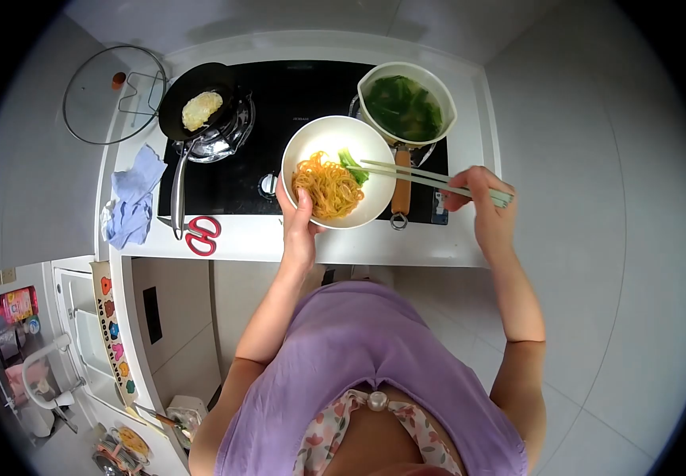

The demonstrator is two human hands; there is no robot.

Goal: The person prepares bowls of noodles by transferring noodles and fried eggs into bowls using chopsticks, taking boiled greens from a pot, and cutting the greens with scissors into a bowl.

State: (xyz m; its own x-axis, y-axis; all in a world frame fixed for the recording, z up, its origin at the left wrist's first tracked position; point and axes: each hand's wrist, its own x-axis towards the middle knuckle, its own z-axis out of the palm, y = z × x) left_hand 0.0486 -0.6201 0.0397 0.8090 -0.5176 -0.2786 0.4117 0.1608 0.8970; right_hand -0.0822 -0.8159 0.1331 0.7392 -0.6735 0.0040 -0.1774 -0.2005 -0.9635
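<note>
My left hand point(299, 218) grips a white bowl point(305, 143) by its near left rim, thumb inside, above the front of the stove. Noodles point(329, 189) fill the lower left of the bowl, and a piece of green vegetable point(352, 165) lies beside them. Pale green chopsticks point(438, 178) are pinched in my right hand point(484, 198), to the right of the bowl. Their tips reach in over the rim at the green vegetable; whether they grip it I cannot tell. Behind the bowl, a white pot point(448, 131) holds leafy greens point(400, 107) in liquid.
A black frying pan point(170, 119) with a fried egg point(201, 109) sits on the left burner of the black stove point(295, 87). Red-handled scissors point(203, 236) and a blue cloth point(131, 194) lie on the white counter point(406, 247). A glass lid point(93, 95) stands at the far left. The pot's wooden handle point(402, 186) points toward me.
</note>
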